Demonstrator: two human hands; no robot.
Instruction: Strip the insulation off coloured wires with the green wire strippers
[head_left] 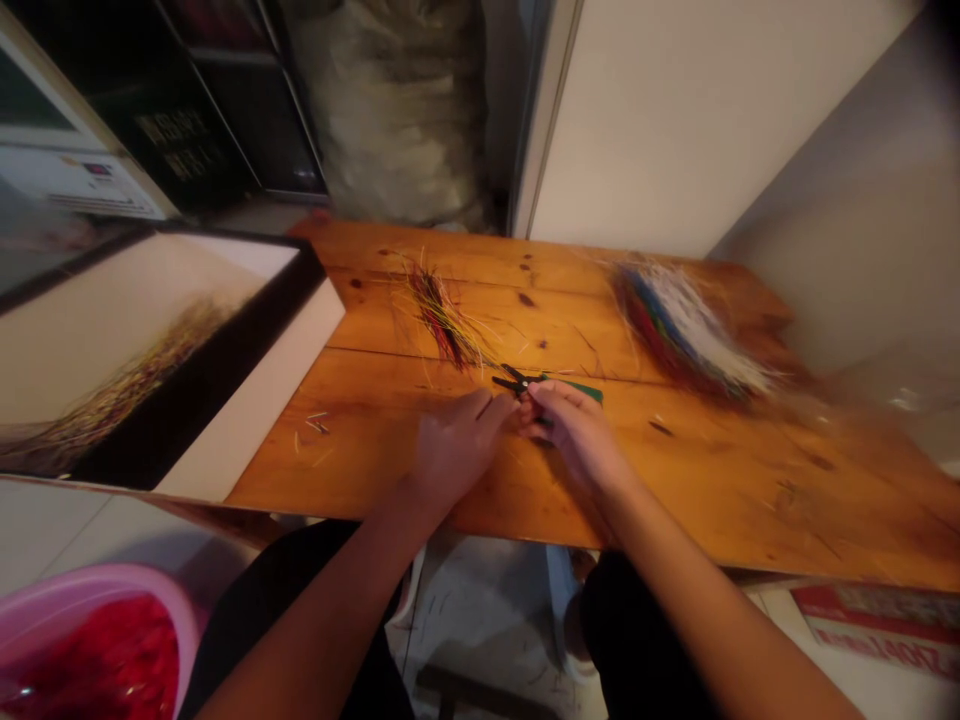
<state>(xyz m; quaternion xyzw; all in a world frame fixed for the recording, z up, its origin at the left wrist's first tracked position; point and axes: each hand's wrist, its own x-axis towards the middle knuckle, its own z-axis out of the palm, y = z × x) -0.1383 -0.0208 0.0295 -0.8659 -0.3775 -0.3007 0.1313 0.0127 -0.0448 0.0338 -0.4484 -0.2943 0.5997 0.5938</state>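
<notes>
Left forearm (322,630) and right forearm (697,620) enter from the bottom edge, above dark trousers (285,570). Lower left, on the floor, a pink plastic basin (97,590) holds red wire pieces (112,660). Upper left, a black-rimmed tray (304,280) sits tilted beside the desk (750,480), thin strands lying along it. Short offcuts (316,424) lie on the desk, just left of the left hand (461,450). Its fingers extend to meet the right hand (577,435); any pinch is hidden. Right hand curled closed on small black-handled pliers (514,382), which sit above a green strip (577,392) at mid-desk. Small wire bundle (442,318) lies just beyond the left hand, well apart from a wide multicoloured wire fan (686,335), upper right. Open room: desk right of the hands, to the near edge.
</notes>
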